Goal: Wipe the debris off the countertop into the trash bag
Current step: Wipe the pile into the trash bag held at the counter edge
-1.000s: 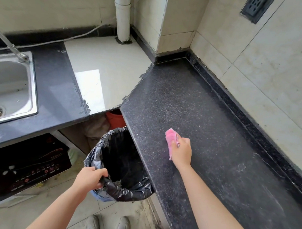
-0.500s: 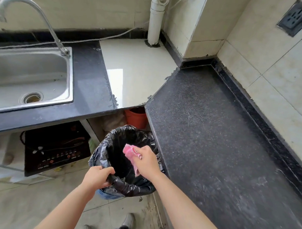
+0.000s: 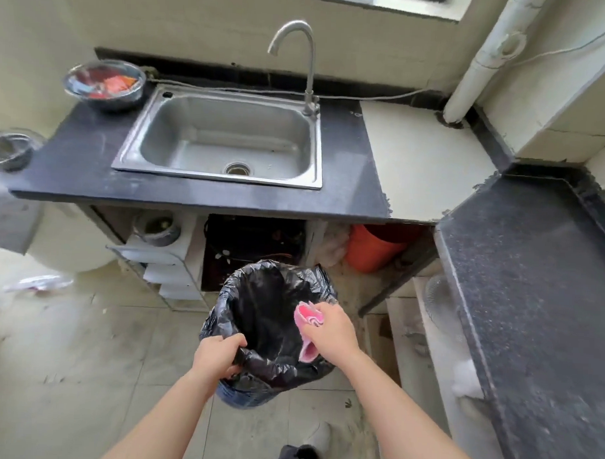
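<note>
1. Head view: we see one countertop (image 3: 539,292), hard and speckled, at our right.
2. One trash bag (image 3: 257,310), thin and floppy; our left hand (image 3: 218,355) pinches its near rim, the best hold.
3. One pink cloth (image 3: 306,320), soft and light, bunched in our right hand (image 3: 332,328) over the bag's mouth.

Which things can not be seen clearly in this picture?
Head view only:
- Inside of the black trash bag: too dark to see debris.
- Speckled black countertop: cut by the right edge, blurred.
- Contents of the steel bowl: blurred.
- Pink cloth: partly hidden by the right hand.
</note>
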Demonstrator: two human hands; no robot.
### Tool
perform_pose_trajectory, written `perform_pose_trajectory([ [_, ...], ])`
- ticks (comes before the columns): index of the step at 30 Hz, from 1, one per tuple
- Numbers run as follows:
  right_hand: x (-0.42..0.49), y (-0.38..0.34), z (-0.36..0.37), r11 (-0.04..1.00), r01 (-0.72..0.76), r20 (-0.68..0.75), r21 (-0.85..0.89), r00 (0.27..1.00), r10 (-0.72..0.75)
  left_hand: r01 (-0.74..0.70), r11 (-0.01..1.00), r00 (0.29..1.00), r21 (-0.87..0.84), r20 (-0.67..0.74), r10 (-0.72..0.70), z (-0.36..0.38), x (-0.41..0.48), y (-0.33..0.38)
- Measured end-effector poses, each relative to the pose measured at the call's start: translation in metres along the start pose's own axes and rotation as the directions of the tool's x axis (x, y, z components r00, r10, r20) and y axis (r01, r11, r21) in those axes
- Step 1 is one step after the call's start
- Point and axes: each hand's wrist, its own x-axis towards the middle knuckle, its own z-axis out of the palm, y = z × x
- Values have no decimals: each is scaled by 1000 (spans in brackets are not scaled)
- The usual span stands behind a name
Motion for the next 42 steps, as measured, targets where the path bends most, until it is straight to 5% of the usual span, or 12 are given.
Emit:
perform_pose_trajectory([
  [9,-25,-189,210,993,14,6,-117,1000,-14,90,973,996,-213,-6,-93,-251,88,-64],
  [20,7,-399,490,932,306,339,-194,912,-229,180,956,947,-233,-220,-232,-517,239,-154],
  [24,51,-418,588,924,345,380,-165,887,-263,141,970,897,-197,-390,-209,-572,311,-190],
  [27,92,-417,655,945,304,406,-124,884,-231,89,922,813,-378,-507,-286,-593,372,-228],
  [36,180,-396,793,988,148,453,41,879,-150,26,752,749,-659,-485,-451,-628,518,-351],
  [42,186,-392,786,987,9,501,159,861,-89,169,810,722,-561,-489,-489,-640,509,-354],
])
